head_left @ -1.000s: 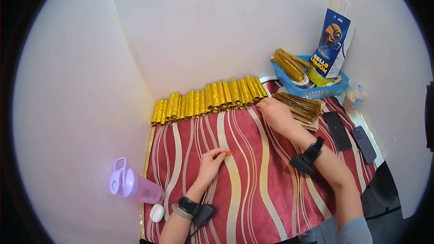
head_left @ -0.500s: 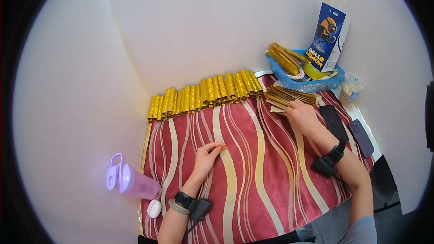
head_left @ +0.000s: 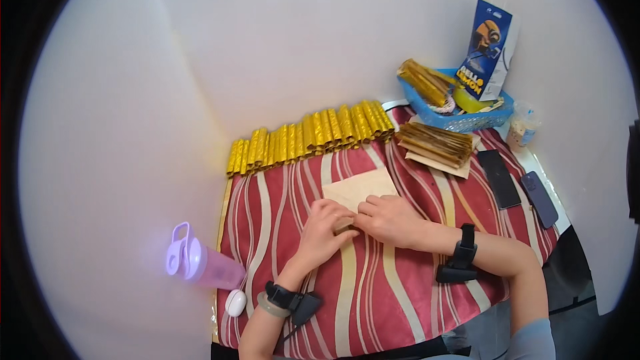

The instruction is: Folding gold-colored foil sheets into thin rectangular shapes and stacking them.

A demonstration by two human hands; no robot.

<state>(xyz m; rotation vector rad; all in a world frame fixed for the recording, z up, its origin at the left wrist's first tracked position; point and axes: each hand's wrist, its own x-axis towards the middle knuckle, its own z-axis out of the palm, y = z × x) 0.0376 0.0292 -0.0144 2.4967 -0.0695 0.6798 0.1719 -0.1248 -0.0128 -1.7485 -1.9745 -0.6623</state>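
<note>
A tan sheet of paper (head_left: pixel 359 187) lies on the striped red cloth (head_left: pixel 413 267) in front of me. My left hand (head_left: pixel 324 232) and my right hand (head_left: pixel 385 221) meet at its near edge, fingers curled closed on the paper. That edge looks rolled or folded up under the fingers, which partly hide it. Beyond the sheet, a row of gold paper rolls (head_left: pixel 310 135) runs along the back edge of the cloth. To the right of the row is a stack of gold and tan paper sheets (head_left: pixel 435 145).
At the back right stands a blue basket (head_left: pixel 460 121) holding gold paper and a blue paper bag (head_left: pixel 485 47). Beside it are a lidded plastic cup (head_left: pixel 522 130), a black phone (head_left: pixel 499 179) and a dark purple phone (head_left: pixel 539 200). A purple bottle (head_left: pixel 207 265) and a white case (head_left: pixel 235 303) lie left.
My right hand has left the paper stack and come to the middle, bringing a tan sheet. My left hand has moved slightly right and closed on the sheet's near edge. The view has shifted slightly.
</note>
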